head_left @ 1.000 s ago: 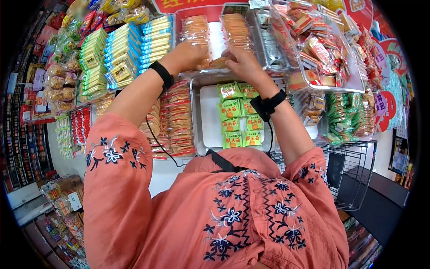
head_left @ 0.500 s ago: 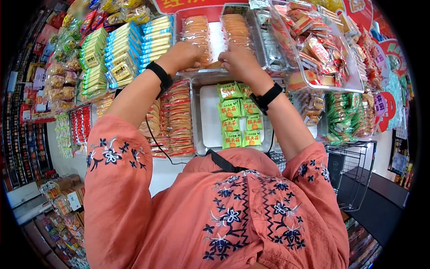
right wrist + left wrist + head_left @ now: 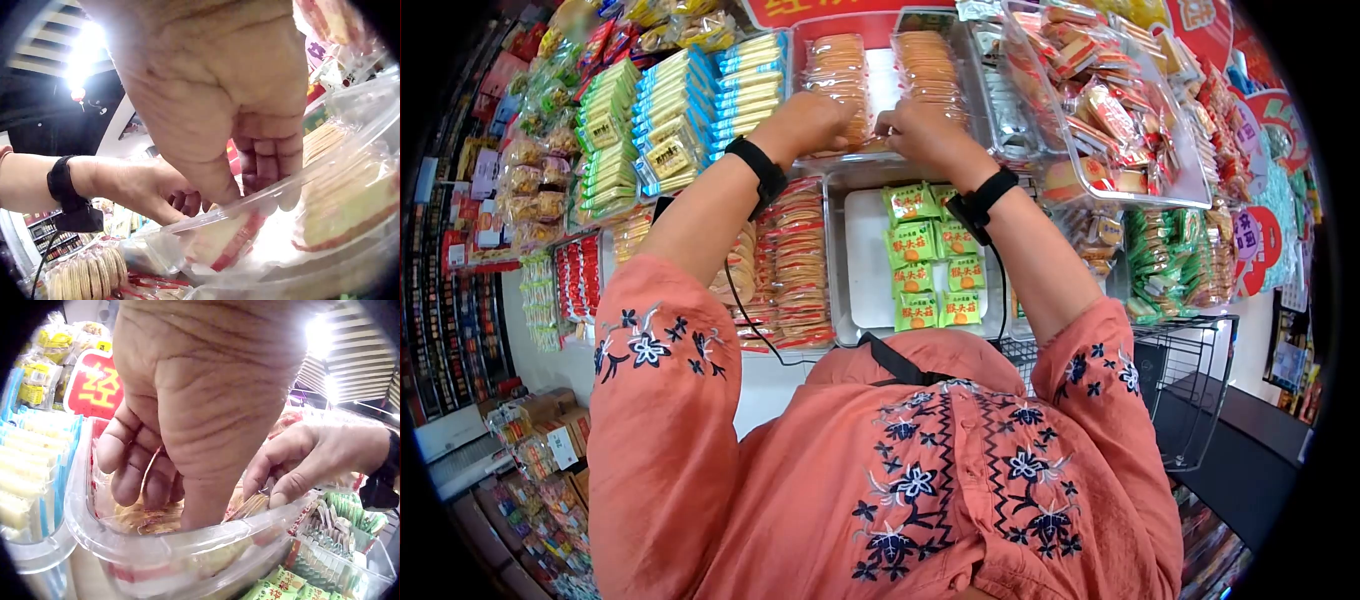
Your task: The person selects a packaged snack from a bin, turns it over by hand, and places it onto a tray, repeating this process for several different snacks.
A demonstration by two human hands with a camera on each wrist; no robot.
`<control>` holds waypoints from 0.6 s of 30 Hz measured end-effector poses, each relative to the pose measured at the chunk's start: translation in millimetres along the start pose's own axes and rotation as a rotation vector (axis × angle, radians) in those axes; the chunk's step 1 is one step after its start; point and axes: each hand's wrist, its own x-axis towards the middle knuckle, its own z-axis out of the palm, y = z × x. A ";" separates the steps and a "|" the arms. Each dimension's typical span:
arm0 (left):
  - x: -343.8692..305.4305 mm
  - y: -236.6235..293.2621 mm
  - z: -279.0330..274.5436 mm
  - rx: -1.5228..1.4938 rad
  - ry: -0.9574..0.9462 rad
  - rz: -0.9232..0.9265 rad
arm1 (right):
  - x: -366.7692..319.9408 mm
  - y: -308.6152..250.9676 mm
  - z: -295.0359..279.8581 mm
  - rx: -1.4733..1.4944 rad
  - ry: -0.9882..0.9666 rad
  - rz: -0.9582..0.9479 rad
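Both hands reach into a clear plastic bin (image 3: pixel 880 157) holding two rows of flat, wrapped biscuits (image 3: pixel 930 65). My left hand (image 3: pixel 815 125) is at the front of the left row; in the left wrist view its curled fingers (image 3: pixel 128 478) and thumb close around thin biscuit packets (image 3: pixel 150 519), partly hidden by the hand. My right hand (image 3: pixel 930 138) is at the front between the rows, close to the left one. Its thumb and fingertips pinch the edge of a biscuit packet (image 3: pixel 250 506). A red-edged packet (image 3: pixel 234 247) shows under its thumb, behind the bin wall.
In front stands a tray (image 3: pixel 863 250) of green packets (image 3: pixel 915 245). Blue and yellow snack packs (image 3: pixel 745 95) lie left, and a raised clear bin (image 3: pixel 1135 185) of red-wrapped snacks is at right. A wire cart (image 3: pixel 1190 400) stands at the lower right. A cable (image 3: pixel 745 310) hangs by the left arm.
My right hand has moved left along the front of the bin, closer to the left hand, its fingers drawing together. The left hand has stayed nearly in place at the left row.
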 end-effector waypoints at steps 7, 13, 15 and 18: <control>-0.6 -2.2 -0.5 -0.006 0.014 0.009 | 5.3 -1.6 0.4 0.009 -0.034 0.028; -4.7 -5.0 -4.4 -0.011 0.034 -0.008 | 4.0 -4.9 -2.9 0.025 0.005 -0.028; -5.4 -6.0 -4.1 -0.019 0.031 -0.003 | 3.9 -3.8 -1.5 0.043 0.004 -0.033; -4.0 -7.2 -2.6 -0.030 0.031 -0.009 | 3.8 -3.0 -0.1 0.081 -0.020 -0.022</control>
